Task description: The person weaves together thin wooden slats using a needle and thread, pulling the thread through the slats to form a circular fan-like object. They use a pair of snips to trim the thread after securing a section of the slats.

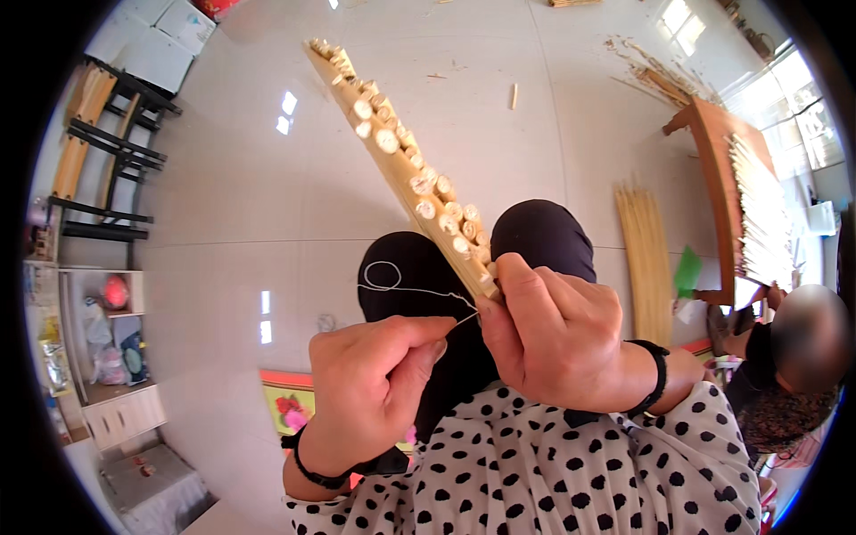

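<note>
A long pale wooden strip (392, 169) with many short cut stalk pieces along it slants up from my lap, resting over my dark knees. My right hand (557, 334) grips its lower end, thumb and fingers wrapped on it. A thin white string (419, 292) runs from that end, lying in a loose loop over my left knee (392, 259). Just below and left of the end, my left hand (374, 383) pinches the string's short taut part between thumb and forefinger.
Seated at the right, another person (753, 374) is beside a wooden table (713, 178) bearing pale sticks (758, 205). Long flat strips (644, 267) and scraps (655, 76) lie on the tiled floor. Black folded frames (111, 160) and a shelf cabinet (120, 415) stand left; a floral mat (285, 388) lies below.
</note>
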`<state>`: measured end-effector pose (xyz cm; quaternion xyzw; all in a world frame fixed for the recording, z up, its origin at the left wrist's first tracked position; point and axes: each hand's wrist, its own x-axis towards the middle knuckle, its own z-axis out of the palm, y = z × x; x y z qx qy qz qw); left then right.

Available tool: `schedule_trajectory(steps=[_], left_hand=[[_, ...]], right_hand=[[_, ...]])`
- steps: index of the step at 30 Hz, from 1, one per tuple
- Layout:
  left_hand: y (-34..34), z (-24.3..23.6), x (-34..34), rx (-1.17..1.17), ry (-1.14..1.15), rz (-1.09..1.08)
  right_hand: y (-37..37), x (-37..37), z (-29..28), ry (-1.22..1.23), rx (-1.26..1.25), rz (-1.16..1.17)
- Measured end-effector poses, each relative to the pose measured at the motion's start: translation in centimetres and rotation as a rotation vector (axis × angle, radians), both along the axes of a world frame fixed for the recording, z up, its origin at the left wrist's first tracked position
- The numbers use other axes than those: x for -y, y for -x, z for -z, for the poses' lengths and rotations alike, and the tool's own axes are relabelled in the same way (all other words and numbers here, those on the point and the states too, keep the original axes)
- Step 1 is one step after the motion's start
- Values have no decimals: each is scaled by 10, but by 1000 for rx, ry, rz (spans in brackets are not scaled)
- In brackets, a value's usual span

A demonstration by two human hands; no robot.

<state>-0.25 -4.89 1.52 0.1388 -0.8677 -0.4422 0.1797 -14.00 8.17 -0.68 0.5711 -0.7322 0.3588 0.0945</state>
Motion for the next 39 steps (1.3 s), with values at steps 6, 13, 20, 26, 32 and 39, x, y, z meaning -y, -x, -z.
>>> schedule_trajectory(steps=[6, 13, 20, 26, 32, 39], left_hand=[[-21, -2, 3, 87, -22, -57], [-32, -6, 7, 156, 58, -68], [-37, -8, 0, 194, 95, -97], [-37, -19, -6, 259, 87, -157], [-36, -29, -17, 381, -35, -302], [-36, -24, -21, 349, 158, -296]], right_hand=[[2, -6, 13, 118, 323, -280], [12, -23, 55, 193, 853, -555], [9, -19, 68, 278, 1104, -575], [8, -18, 69, 310, 1145, -605], [7, -18, 69, 310, 1131, -612], [4, -15, 71, 318, 1096, -661]])
